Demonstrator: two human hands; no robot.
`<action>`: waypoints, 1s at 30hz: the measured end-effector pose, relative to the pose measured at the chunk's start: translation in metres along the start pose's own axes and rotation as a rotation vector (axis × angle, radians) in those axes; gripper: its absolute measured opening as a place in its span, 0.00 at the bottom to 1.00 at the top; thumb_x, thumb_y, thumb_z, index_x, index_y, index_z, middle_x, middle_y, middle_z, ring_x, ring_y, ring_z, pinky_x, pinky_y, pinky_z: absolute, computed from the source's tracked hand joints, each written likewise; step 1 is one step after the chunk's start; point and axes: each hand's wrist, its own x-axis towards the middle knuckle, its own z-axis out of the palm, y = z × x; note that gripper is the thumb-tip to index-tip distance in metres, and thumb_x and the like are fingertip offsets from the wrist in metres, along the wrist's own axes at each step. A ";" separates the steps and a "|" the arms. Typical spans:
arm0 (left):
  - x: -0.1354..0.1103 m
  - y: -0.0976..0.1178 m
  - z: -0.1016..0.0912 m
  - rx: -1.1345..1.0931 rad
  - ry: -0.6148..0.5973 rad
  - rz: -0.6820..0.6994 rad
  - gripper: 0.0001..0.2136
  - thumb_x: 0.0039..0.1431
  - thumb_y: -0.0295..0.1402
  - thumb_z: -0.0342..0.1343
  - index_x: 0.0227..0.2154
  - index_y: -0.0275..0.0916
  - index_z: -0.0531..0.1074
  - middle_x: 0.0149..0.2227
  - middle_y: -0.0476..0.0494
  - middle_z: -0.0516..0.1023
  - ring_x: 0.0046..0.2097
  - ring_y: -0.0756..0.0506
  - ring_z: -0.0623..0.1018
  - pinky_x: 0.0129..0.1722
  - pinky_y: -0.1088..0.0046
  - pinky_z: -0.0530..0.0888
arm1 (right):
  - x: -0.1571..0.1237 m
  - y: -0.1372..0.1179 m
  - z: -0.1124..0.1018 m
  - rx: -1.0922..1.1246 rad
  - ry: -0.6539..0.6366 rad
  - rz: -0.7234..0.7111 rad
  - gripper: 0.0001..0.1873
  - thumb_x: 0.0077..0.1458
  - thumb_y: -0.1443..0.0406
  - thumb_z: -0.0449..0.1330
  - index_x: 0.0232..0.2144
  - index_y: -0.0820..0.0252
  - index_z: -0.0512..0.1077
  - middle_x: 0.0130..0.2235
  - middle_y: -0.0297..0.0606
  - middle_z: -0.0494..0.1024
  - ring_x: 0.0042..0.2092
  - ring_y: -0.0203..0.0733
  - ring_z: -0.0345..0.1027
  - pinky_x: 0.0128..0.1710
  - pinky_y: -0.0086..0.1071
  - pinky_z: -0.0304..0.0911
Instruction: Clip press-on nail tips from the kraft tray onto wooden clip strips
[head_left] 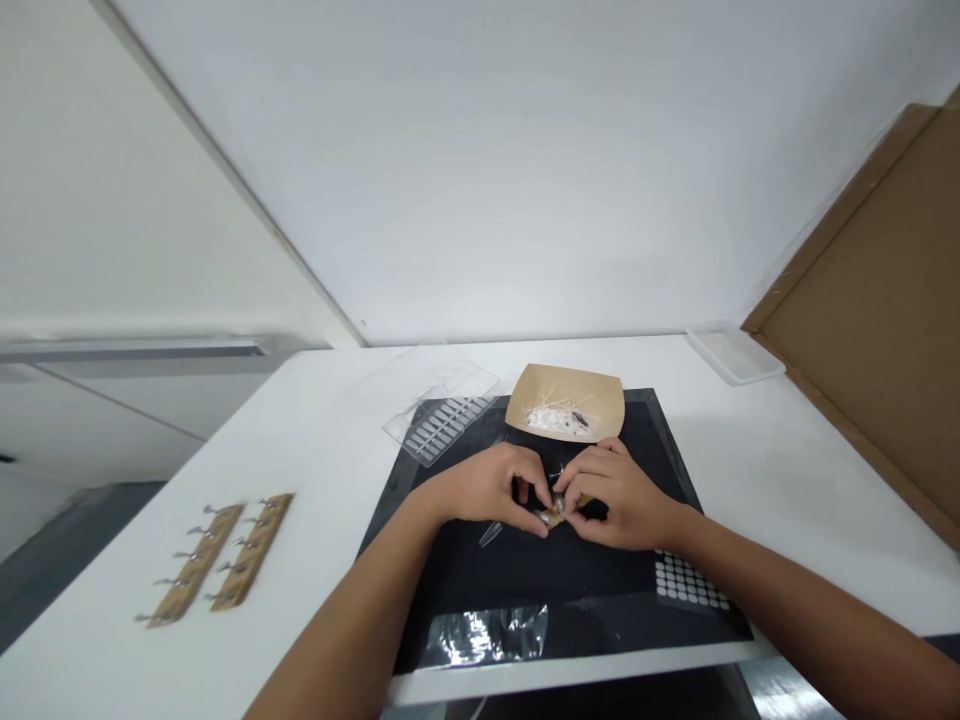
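Observation:
Over the black mat [592, 585], my left hand [499, 485] and my right hand [622, 500] meet, thumbs and fingers pinched. Between them sits a small wooden strip [553, 518] with metal clips, mostly covered by fingers. My left fingers grip its left part; my right fingertips close around a clip on it. Whether a finer piece is in the right pinch is hidden. A clear nail tip [490, 535] lies on the mat just below my left hand. Right of my right wrist, partly under the forearm, is a sheet of round white stickers [686, 582].
Behind the hands stands a brown paper tray [611, 392] holding white bits and thin sticks. Left of it is an open clear case of nail tips [448, 428]. Two wooden clip strips [253, 552] lie far left. A shiny clear packet [487, 637], plastic container [735, 357] and cardboard box [877, 300] are around.

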 end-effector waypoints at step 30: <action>0.002 -0.018 -0.007 0.378 0.163 -0.078 0.08 0.63 0.39 0.66 0.38 0.41 0.84 0.36 0.46 0.81 0.36 0.48 0.79 0.36 0.75 0.69 | -0.005 0.019 -0.037 -0.129 0.137 0.002 0.10 0.58 0.70 0.63 0.40 0.52 0.70 0.39 0.35 0.79 0.41 0.45 0.73 0.46 0.44 0.59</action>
